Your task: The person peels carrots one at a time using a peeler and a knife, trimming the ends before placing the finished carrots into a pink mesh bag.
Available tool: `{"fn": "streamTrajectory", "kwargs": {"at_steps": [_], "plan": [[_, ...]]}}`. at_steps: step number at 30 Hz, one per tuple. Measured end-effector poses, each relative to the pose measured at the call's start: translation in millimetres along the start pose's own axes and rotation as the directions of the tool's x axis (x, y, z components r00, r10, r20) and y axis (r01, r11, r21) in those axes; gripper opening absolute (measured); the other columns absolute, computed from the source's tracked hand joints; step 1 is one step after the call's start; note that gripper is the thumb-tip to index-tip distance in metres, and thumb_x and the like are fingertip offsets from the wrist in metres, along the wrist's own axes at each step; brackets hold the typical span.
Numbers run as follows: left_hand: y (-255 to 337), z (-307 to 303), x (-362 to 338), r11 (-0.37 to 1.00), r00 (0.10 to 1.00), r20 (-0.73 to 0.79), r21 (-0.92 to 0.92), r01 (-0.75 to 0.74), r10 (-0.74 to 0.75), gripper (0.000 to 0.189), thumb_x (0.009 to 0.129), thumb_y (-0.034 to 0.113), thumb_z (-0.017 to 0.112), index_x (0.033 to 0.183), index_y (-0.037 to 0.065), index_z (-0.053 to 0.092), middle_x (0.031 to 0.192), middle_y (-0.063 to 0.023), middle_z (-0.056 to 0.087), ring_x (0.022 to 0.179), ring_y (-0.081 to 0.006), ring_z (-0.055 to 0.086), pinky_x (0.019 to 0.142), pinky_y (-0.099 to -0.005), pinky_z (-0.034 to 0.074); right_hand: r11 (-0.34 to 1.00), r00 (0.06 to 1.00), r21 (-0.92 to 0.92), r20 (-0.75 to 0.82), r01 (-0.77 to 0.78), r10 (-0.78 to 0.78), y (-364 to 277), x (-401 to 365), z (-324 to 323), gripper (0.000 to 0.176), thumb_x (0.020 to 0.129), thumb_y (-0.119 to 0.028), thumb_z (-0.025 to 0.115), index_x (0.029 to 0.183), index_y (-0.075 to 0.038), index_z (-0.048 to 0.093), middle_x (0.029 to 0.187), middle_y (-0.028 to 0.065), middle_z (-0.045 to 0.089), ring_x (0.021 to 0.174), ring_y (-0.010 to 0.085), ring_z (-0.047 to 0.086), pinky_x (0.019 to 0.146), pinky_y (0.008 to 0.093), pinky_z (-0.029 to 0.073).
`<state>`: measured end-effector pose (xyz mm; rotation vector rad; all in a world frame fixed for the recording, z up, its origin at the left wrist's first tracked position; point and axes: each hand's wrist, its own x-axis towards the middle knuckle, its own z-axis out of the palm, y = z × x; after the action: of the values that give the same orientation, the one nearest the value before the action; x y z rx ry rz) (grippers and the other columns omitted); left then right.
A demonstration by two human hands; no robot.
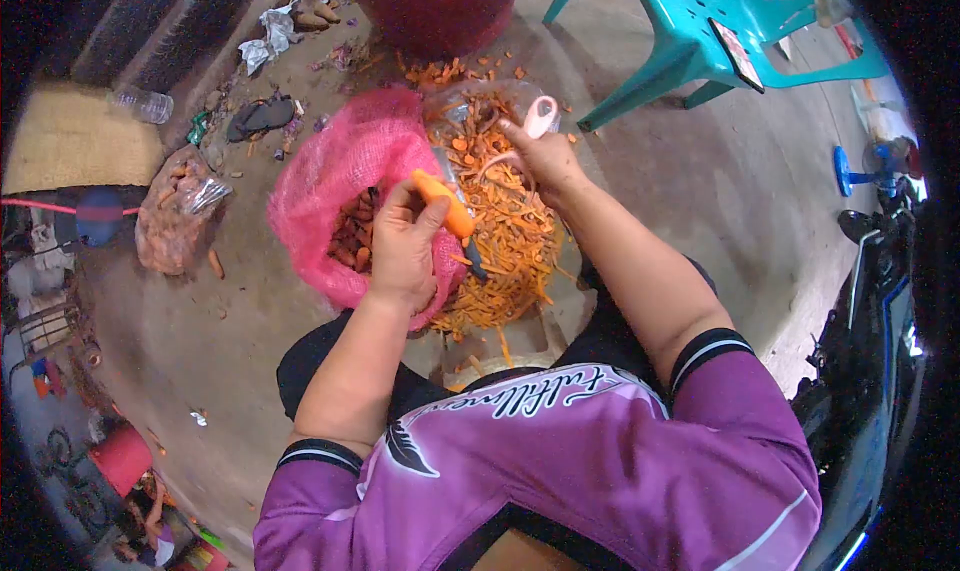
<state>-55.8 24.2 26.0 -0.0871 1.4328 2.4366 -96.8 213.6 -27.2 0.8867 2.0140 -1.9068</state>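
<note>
My left hand [405,246] is closed around a peeled orange carrot [443,203], holding it above the edge of a pink mesh sack [345,156]. Inside the open sack, darker unpeeled carrots [355,231] show. To the right, my right hand [550,163] grips a peeler with a pale pink-and-white handle [541,117]; its blade is hard to make out. The peeler is apart from the carrot. Under and between both hands spreads a heap of orange peelings [515,261]. A small dark object [475,261] lies on the heap.
A dark red tub [435,11] stands beyond the heap, and a teal plastic chair [690,46] is at the upper right. On the left are a filled clear bag [175,216], a dark sandal [262,119] and a plastic bottle [142,104]. A motorcycle [880,301] edges the right side.
</note>
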Motion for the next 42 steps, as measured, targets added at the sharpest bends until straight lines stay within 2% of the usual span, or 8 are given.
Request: {"fn": "streamTrajectory", "kwargs": {"at_steps": [4,13,20,26,32,34,37,42], "plan": [[4.5,-9.5,5.0,0.986,0.997,-0.018,-0.152,0.075,-0.079,0.019,0.075,0.0,0.059,0.09,0.005,0.048,0.09,-0.006,0.055,0.084,-0.0118,0.053,0.073,-0.0242,0.044,0.985,0.974,-0.169,0.225,0.022,0.017,-8.7,-15.2,13.9,0.037,0.073,-0.038,0.062,0.079,-0.002,0.052,0.055,0.0019,0.049,0.043,0.0089,0.045,0.038,0.0222,0.033],[-8.1,-11.7,-3.0,0.802,0.976,0.12,0.592,0.077,-0.182,0.033,0.069,0.0,0.059,0.098,0.002,0.043,0.088,-0.0046,0.05,0.079,-0.0125,0.049,0.072,-0.0241,0.04,0.842,0.946,-0.434,0.193,0.32,-0.261,-35.9,-42.5,23.0,0.037,0.07,-0.035,0.065,0.066,0.0,0.056,0.056,0.0047,0.054,0.048,0.0117,0.05,0.043,0.0263,0.039],[-7.3,-12.9,-3.7,0.768,0.94,0.093,0.605,0.209,-0.329,0.038,0.076,0.007,0.053,0.111,0.001,0.041,0.091,-0.0008,0.048,0.08,-0.0095,0.044,0.072,-0.0207,0.036,0.969,0.989,0.213,0.051,0.128,-0.142,-47.3,-46.3,27.9,0.03,0.075,-0.031,0.061,0.076,-0.003,0.052,0.059,0.0021,0.052,0.047,0.0094,0.049,0.04,0.022,0.037],[4.6,-25.5,-6.0,0.726,0.986,0.036,0.681,0.093,-0.16,0.033,0.077,0.013,0.055,0.104,0.0,0.043,0.09,-0.0065,0.052,0.083,-0.0123,0.048,0.075,-0.0264,0.039,0.946,0.967,0.314,-0.256,0.083,0.0,21.9,31.7,27.6,0.032,0.071,-0.032,0.066,0.079,-0.004,0.052,0.064,0.0044,0.053,0.046,0.0124,0.049,0.037,0.0239,0.036],[14.0,-70.1,-0.8,0.74,0.971,-0.161,0.629,0.238,-0.176,0.032,0.08,0.018,0.056,0.106,0.003,0.043,0.086,-0.0018,0.049,0.077,-0.0102,0.048,0.07,-0.023,0.04,0.938,0.962,0.233,-0.031,-0.256,0.27,92.6,79.4,40.6,0.029,0.073,-0.032,0.062,0.069,-0.007,0.048,0.056,0.0066,0.05,0.044,0.0161,0.048,0.037,0.0252,0.037],[29.8,-72.0,-4.5,0.855,0.941,-0.196,0.399,0.332,-0.275,0.031,0.082,0.018,0.054,0.107,0.006,0.043,0.081,0.0013,0.045,0.066,-0.0064,0.044,0.06,-0.0196,0.039,0.914,0.929,-0.164,-0.079,-0.371,0.363,133.5,95.9,56.0,0.024,0.073,-0.027,0.061,0.068,-0.007,0.05,0.059,0.0107,0.053,0.047,0.0222,0.053,0.041,0.0303,0.042],[32.1,-79.4,-9.0,0.865,0.972,-0.181,0.451,0.218,-0.15,0.031,0.082,0.015,0.054,0.109,0.009,0.04,0.083,0.0019,0.043,0.061,-0.0056,0.041,0.054,-0.0197,0.039,0.568,0.971,-0.819,0.19,0.077,0.142,144.7,53.3,100.1,0.018,0.075,-0.021,0.054,0.075,-0.003,0.053,0.071,0.0199,0.057,0.065,0.0341,0.058,0.058,0.0383,0.047],[28.3,-94.9,-14.5,0.912,0.991,-0.095,0.39,0.128,-0.098,0.029,0.079,0.003,0.053,0.105,0.008,0.042,0.092,-0.0005,0.045,0.082,-0.0077,0.045,0.073,-0.0222,0.04,0.521,0.998,-0.853,-0.058,-0.029,-0.039,235.8,63.7,150.5,0.028,0.08,-0.015,0.04,0.102,0.001,0.037,0.086,0.026,0.056,0.08,0.0385,0.056,0.07,0.0437,0.045]]}}
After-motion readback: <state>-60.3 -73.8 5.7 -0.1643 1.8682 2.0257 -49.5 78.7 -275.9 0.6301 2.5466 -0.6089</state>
